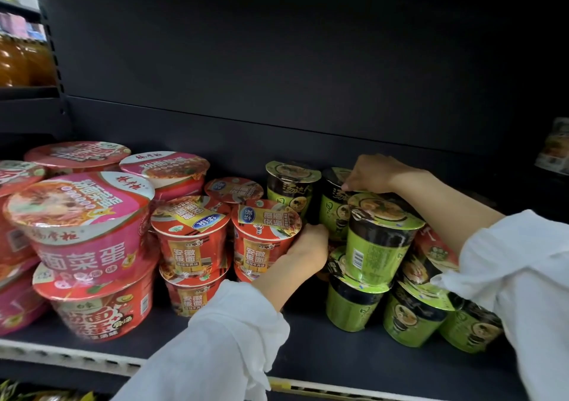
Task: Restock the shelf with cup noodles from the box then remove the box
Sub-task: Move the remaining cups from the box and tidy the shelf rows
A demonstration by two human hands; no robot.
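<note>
On the dark shelf (308, 351), the left hand (308, 248) curls against a red cup noodle (264, 240) printed 安徽板面 with a blue 华丰 badge. The right hand (374, 174) grasps the lid rim of a green-and-black 汤达人 cup (334, 212) in the back row. Pink bowls (83, 225) reading 面菜蛋 stand stacked at left.

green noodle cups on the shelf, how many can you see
6 green cups: two at the back, the right one under the right hand; one stacked in front; three along the bottom row. Others may be hidden behind the stack.
</note>
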